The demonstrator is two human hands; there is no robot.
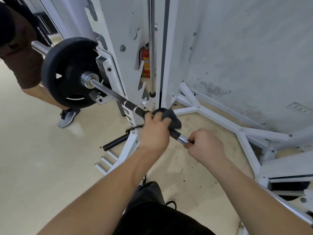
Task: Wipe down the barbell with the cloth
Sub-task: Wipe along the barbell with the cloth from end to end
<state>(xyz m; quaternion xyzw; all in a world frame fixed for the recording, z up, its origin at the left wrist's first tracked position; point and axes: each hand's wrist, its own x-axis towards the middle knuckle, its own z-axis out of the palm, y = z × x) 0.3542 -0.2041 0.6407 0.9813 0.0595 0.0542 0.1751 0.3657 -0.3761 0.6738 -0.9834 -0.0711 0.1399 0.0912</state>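
Note:
The barbell runs from a black weight plate at upper left down toward me, resting in a white rack. My left hand grips a dark grey cloth wrapped around the shaft at mid-frame. Just below it, my right hand grips the bare bar next to a shiny chrome ring. The bar beyond my right hand is hidden by the fist.
The white rack upright and its floor braces surround the bar. Another person stands at the far left by the plate. A red fire extinguisher stands behind the rack. A black roller lies on the floor.

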